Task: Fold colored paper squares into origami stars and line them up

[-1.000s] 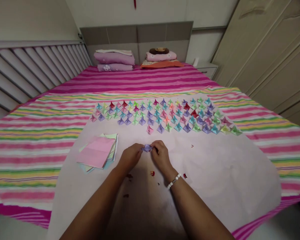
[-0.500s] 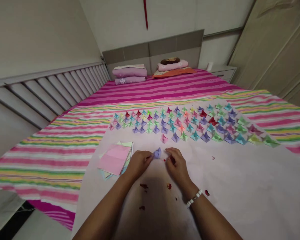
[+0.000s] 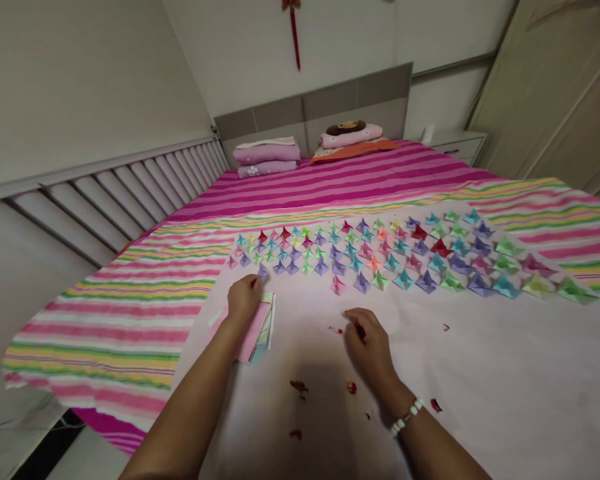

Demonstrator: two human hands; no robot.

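My left hand (image 3: 243,298) is over the left end of the nearest row of folded papers. Its fingertips close on a purple folded paper boat (image 3: 263,271), partly hidden by the fingers. The boat stands beside other purple boats in that row. Under my left wrist lies a stack of square paper sheets (image 3: 255,337), pink on top with green and blue below. My right hand (image 3: 370,340) rests on the white sheet with loosely curled fingers, apart and holding nothing. A small red and white scrap (image 3: 335,330) lies just left of its fingers.
Several rows of coloured folded boats (image 3: 403,280) spread across the far part of the white sheet (image 3: 505,387). Dark red scraps (image 3: 299,386) are scattered near me. Folded bedding (image 3: 267,155) sits by the headboard (image 3: 330,100); a slatted rail (image 3: 145,180) runs along the left.
My left hand has carried the purple boat left and away from me to the row's end. My right hand stays close to its place. The view has shifted slightly.
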